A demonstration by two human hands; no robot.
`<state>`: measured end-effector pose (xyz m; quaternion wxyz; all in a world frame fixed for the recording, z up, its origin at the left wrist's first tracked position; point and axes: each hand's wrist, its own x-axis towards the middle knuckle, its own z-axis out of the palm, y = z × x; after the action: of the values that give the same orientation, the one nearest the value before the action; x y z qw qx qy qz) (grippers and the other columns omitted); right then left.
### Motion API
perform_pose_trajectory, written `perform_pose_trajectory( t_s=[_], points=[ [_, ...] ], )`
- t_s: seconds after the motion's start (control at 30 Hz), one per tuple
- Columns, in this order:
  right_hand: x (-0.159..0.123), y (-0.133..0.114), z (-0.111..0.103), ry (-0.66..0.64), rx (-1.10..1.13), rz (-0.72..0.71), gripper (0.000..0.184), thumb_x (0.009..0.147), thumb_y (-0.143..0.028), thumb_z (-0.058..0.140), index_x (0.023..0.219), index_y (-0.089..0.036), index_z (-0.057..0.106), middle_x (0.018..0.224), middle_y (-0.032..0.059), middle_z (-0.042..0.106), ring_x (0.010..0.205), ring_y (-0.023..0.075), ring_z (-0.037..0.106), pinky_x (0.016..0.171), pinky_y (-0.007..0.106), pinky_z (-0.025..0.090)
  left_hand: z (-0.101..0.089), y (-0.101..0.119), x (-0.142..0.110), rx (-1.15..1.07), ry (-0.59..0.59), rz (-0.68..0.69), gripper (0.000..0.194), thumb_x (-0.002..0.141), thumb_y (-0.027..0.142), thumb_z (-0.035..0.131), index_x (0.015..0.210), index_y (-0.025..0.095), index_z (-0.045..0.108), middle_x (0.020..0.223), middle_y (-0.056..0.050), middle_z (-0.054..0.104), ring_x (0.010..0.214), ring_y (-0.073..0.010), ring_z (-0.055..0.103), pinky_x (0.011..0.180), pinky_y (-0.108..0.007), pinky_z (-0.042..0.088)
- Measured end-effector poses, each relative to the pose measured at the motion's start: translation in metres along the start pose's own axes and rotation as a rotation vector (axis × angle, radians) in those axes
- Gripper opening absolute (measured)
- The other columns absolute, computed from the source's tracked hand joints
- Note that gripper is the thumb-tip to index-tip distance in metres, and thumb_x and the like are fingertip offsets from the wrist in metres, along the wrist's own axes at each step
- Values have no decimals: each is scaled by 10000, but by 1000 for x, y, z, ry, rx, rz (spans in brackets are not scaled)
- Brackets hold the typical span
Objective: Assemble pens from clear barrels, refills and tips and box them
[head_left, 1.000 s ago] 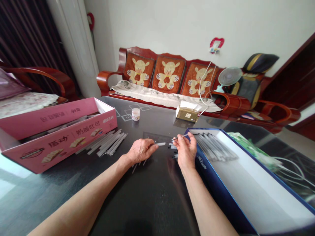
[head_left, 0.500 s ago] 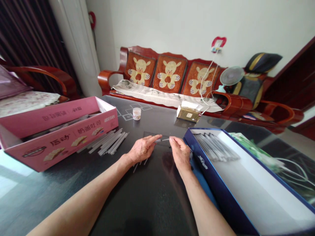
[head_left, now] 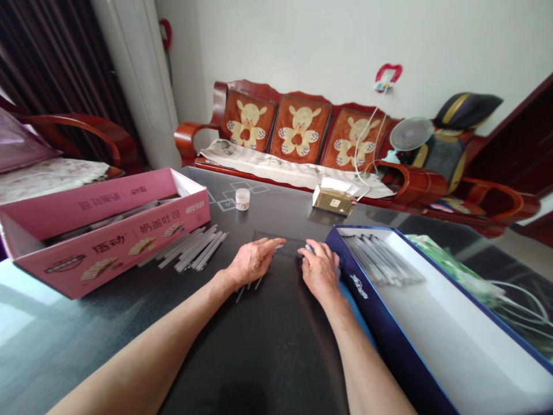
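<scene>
My left hand (head_left: pixel 253 262) is in the middle of the dark table, its index finger stretched to the right and its other fingers curled. A small pale end of a thin stick shows at its fingertips. Below the palm, several thin pale sticks (head_left: pixel 240 293) poke out; whether the hand grips them is hidden. My right hand (head_left: pixel 320 268) rests low over the table beside the blue box (head_left: pixel 360 288), fingers bent and apart. A small pale piece (head_left: pixel 308 248) shows by its thumb and index finger; I cannot tell whether it touches it.
A pink box (head_left: pixel 108 248) stands at the left, with loose pale sticks (head_left: pixel 199 248) along its side. Dark-ended sticks (head_left: pixel 380 259) lie inside the blue box. Farther back are a small white tub (head_left: pixel 242 199) and a tissue box (head_left: pixel 332 199). A green bag (head_left: pixel 449 262) lies at the right.
The thin stick stretched between my hands no longer shows there. My right hand has turned palm down and its pinched fingers have come apart. My left hand is nearly unmoved.
</scene>
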<state>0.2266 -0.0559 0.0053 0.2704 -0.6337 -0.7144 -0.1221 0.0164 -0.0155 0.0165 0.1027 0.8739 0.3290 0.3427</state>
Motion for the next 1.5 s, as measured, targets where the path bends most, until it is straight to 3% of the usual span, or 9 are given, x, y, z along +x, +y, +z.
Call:
perform_pose_trajectory(
  t_s=[0.27,0.4,0.53,0.63,1.03,1.5],
  points=[
    [2,0,2,30,97,18,147,785,-159,561,815,-235,684,1183,91,638,1150,306,481,974,534,318,1,2,0,-8,-27,7,365,933,213,381,1262,216,538,974,-50,672,812,-137,650,746,-234,521],
    [8,-13,-1,116,531,83,174,844,-237,510,935,-219,657,1056,96,671,1019,236,600,914,420,452,2,2,0,-44,-10,-15,356,932,228,407,1261,226,545,1051,-52,682,897,-150,663,803,-246,523],
    [9,-26,3,6,995,303,235,851,-340,526,1013,-219,646,892,42,709,814,188,673,696,318,550,2,2,0,-67,2,-44,340,920,238,444,1240,205,555,1131,-66,677,1014,-174,650,885,-275,513],
    [7,-30,7,-31,1110,370,261,816,-355,571,1007,-209,672,921,36,713,826,180,678,649,286,561,2,3,0,-63,-9,-42,312,916,230,449,1198,193,577,1100,-66,688,1002,-179,656,875,-279,517],
    [5,-26,10,-39,1004,258,204,805,-314,579,951,-236,699,911,21,719,828,178,670,816,363,534,1,4,-1,-29,-68,-18,324,913,227,440,1208,210,572,1022,-55,695,938,-172,663,807,-261,516],
    [3,-27,5,-51,901,203,162,794,-291,583,905,-233,685,841,13,718,740,173,655,755,336,523,-3,6,-1,46,-117,-24,316,895,232,447,1165,238,612,1012,-43,698,881,-171,672,748,-246,512]
  ],
)
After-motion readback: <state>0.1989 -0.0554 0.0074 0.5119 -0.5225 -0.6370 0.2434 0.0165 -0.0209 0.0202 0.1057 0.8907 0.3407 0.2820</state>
